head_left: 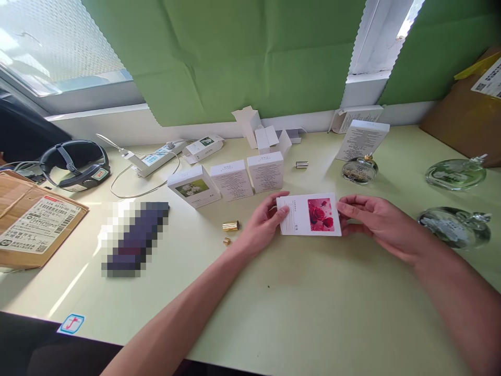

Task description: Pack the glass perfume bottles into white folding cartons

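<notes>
A white perfume box printed with red roses lies between my two hands, low over the table. My left hand grips its left end, thumb on the top face and fingers behind. At the right edge, my right hand pinches the box between thumb and fingers, with some fingertips hidden. Just left of my left hand rest a gold cap and a small gold collar. Behind the held box stand several similar white boxes, one with a white-flower picture. A silver cap lies farther back.
Glass perfume bottles stand or lie at right: a small one, a green one and a nearer one. Opened cartons sit by the green curtain. Leftward are a blurred dark object, a power strip and a cardboard box.
</notes>
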A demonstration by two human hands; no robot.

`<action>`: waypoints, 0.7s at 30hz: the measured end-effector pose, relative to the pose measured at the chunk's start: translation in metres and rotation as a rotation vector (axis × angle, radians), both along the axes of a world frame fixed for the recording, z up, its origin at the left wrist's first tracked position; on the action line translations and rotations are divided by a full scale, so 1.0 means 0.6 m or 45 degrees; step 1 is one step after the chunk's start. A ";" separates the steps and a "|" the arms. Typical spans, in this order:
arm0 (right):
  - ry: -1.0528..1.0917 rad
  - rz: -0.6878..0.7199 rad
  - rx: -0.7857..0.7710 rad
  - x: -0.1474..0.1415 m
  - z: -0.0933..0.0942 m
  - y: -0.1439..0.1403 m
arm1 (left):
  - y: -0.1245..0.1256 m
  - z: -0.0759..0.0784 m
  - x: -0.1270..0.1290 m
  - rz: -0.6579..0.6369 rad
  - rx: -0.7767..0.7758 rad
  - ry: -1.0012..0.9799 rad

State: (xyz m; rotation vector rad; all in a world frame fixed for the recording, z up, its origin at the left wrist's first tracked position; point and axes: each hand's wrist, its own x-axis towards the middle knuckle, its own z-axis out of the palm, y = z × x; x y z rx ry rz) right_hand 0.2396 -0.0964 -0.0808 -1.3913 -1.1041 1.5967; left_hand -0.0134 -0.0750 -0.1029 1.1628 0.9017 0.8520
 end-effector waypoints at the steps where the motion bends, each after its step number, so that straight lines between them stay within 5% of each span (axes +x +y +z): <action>1: -0.013 -0.012 -0.009 -0.001 0.000 0.001 | 0.000 -0.001 0.000 -0.005 0.034 0.012; 7: -0.057 -0.053 -0.004 -0.007 -0.011 0.006 | -0.003 -0.002 0.001 -0.017 0.148 0.013; 21: -0.514 0.142 0.834 0.003 -0.038 0.014 | -0.001 -0.004 -0.012 -0.112 1.047 0.553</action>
